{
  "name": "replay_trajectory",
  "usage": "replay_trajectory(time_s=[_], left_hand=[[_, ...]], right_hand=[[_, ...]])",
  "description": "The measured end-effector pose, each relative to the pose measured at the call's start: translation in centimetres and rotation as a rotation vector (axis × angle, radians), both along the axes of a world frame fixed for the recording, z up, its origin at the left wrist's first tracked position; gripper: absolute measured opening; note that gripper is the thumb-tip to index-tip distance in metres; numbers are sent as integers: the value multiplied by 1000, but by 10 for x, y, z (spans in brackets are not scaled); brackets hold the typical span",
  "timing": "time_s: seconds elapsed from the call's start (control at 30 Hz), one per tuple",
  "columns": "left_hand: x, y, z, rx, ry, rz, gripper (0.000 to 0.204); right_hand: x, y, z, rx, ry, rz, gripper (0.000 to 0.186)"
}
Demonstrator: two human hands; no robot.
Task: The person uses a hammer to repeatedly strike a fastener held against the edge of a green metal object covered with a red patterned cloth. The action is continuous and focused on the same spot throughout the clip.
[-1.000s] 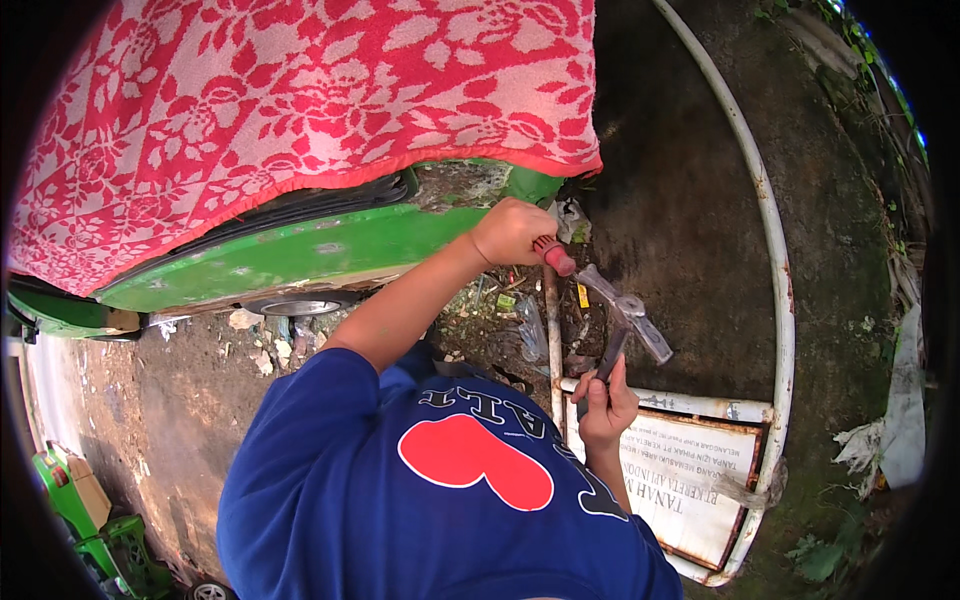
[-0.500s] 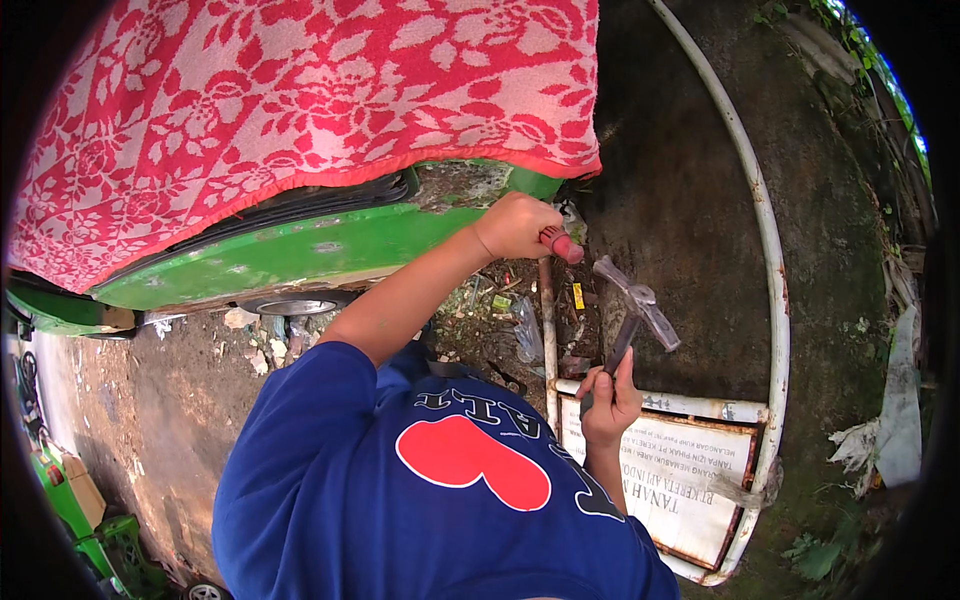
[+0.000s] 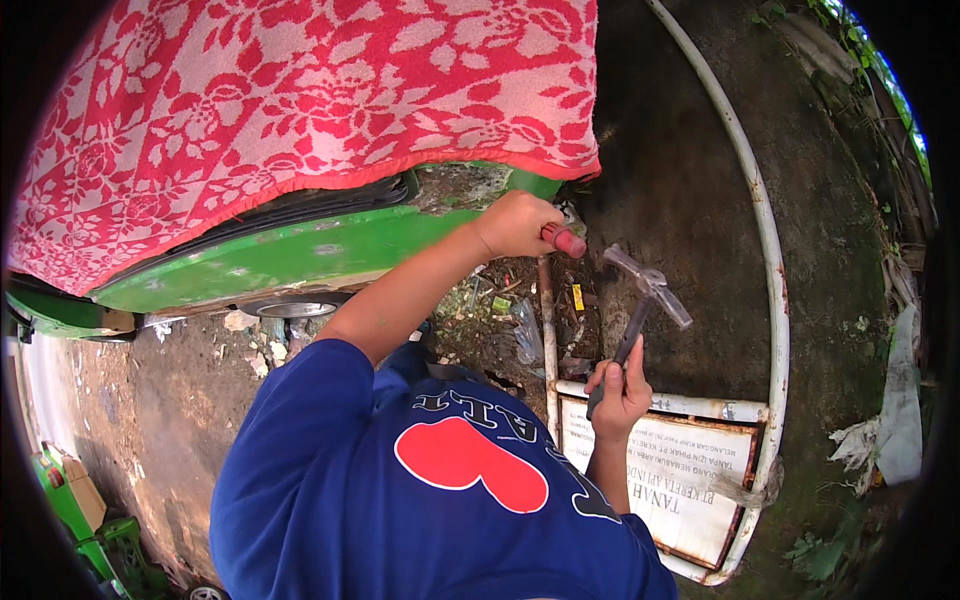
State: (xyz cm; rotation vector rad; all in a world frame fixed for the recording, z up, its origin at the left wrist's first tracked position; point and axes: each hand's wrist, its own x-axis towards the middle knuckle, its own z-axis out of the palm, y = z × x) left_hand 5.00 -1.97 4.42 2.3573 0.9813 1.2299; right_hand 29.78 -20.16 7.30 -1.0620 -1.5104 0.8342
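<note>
My left hand (image 3: 515, 225) is closed on a red-handled tool (image 3: 562, 240), held at the right end of the green vehicle body (image 3: 330, 245); the tool's working end is hidden. My right hand (image 3: 620, 385) grips the dark handle of a metal hammer (image 3: 640, 310). The hammer's head is raised to the right of the red handle and a little below it, not touching it. A red and pale floral blanket (image 3: 300, 80) drapes over the vehicle, above a patch of worn, peeled paint (image 3: 455, 185).
A rusty white tube frame (image 3: 765, 210) with a white sign board (image 3: 670, 470) lies to my right. A wheel (image 3: 300, 305) shows under the vehicle. Litter (image 3: 525, 330) is scattered on the dirt. Green vehicle parts (image 3: 70, 490) sit at lower left, foliage (image 3: 820, 550) at right.
The hammer and my right hand have moved up and to the right, away from the red handle. My left hand with the red handle has shifted slightly right.
</note>
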Motion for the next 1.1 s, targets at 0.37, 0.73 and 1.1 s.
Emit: replay_trajectory(time_s=[0.37,0.73,1.1], left_hand=[[-2,2,-2,34,-47,-5,23],[-2,10,-8,14,-30,-2,25],[-2,5,-7,-29,-44,26,24]], right_hand=[[-3,10,0,-44,-63,38,47],[5,10,6,-4,-108,21,50],[2,14,1,-68,-65,32,52]])
